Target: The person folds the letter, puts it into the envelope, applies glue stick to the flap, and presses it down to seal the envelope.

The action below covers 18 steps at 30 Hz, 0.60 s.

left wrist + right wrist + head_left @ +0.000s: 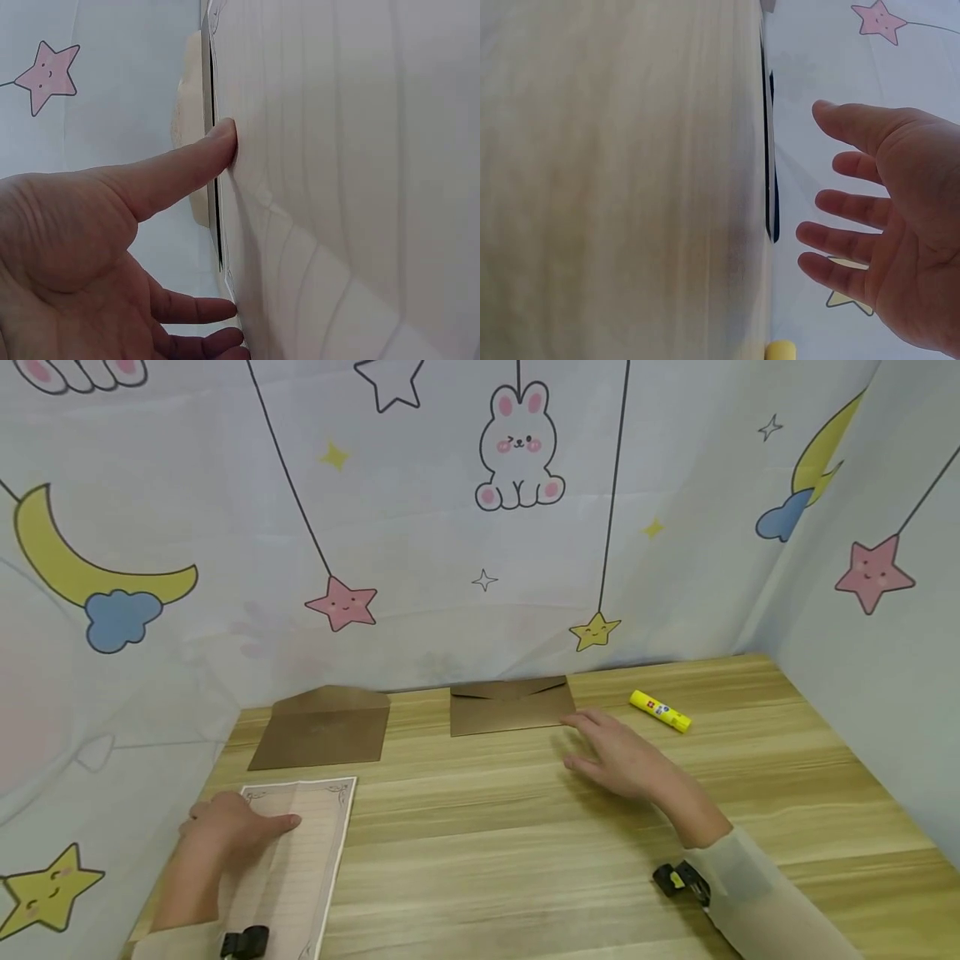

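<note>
My left hand lies over a lined sheet of letter paper with a decorated border, its thumb stretched across the page. In the left wrist view that thumb tip touches the paper, while the other fingers reach its edge. Near the right front corner of a brown envelope hovers my right hand, fingers spread and holding nothing. The right wrist view shows the same right hand with relaxed, separated fingers above the tabletop. A second brown envelope, its flap raised, lies just beyond the paper.
A yellow glue stick lies to the right of the right hand. The wooden table ends at the back against a white curtain printed with stars and a rabbit. More curtain hangs along the right side.
</note>
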Motion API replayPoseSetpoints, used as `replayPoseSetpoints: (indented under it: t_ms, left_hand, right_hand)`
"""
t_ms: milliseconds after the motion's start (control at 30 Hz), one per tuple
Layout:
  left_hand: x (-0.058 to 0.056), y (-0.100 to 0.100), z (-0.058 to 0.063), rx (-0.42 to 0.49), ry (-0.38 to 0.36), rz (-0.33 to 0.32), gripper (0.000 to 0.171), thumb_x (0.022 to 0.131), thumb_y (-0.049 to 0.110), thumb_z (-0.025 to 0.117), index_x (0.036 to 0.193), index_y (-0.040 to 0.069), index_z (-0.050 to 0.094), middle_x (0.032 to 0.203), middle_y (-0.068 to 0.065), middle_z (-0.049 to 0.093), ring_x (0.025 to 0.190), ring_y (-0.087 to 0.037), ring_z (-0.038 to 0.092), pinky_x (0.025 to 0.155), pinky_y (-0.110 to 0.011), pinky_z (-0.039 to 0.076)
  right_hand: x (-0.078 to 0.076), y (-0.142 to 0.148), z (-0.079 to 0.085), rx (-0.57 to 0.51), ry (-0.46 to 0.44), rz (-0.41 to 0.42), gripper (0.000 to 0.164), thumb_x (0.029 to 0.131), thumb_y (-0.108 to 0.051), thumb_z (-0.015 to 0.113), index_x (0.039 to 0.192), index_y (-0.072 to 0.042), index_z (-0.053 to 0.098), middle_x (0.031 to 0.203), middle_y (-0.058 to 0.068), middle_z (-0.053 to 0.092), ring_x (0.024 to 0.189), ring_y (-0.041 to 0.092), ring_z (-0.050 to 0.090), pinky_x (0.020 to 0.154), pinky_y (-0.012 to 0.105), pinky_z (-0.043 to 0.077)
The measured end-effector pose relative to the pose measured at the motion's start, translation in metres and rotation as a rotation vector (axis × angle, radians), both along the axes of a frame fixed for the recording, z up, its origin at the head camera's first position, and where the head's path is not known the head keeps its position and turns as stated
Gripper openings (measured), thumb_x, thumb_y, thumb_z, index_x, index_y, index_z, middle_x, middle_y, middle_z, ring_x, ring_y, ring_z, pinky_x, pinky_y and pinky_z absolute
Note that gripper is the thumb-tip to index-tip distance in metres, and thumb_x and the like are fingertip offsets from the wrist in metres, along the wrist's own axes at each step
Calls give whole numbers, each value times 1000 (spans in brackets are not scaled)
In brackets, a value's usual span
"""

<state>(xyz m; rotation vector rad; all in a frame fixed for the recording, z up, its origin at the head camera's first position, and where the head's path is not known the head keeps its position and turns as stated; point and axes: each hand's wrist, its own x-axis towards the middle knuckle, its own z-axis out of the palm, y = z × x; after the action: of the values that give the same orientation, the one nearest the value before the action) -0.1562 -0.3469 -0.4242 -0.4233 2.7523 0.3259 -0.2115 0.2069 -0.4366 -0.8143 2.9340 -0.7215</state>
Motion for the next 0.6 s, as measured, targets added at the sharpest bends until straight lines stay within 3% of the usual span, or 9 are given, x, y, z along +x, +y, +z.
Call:
replayPoseSetpoints:
  t_ms: [167, 333, 600]
  left_hand:
    - [1, 5, 3, -23, -8, -25, 110, 83, 70, 76, 119, -31, 51, 114, -49, 53, 110, -68, 48, 92, -72, 44]
    - [3, 9, 4, -19, 0, -6, 113, 81, 69, 78, 120, -32, 46, 118, -51, 48, 114, -71, 45, 95, -73, 44]
    - [2, 10, 9, 58, 3, -64, 97, 86, 57, 81, 117, -31, 53, 118, -48, 58, 107, -62, 58, 94, -70, 48]
  right_hand:
    - [0, -1, 0, -1, 1, 3, 60, 102, -27, 75, 153, -4, 52, 152, 21, 51, 140, 41, 51, 114, 60, 43]
    - [0, -2, 0, -3, 0, 9, 61, 102, -28, 75, 153, -5, 52, 151, 19, 52, 140, 38, 52, 114, 58, 44]
    - [1, -3, 0, -1, 9, 25, 62, 102, -27, 75, 154, -4, 52, 150, 19, 53, 139, 38, 52, 113, 58, 44]
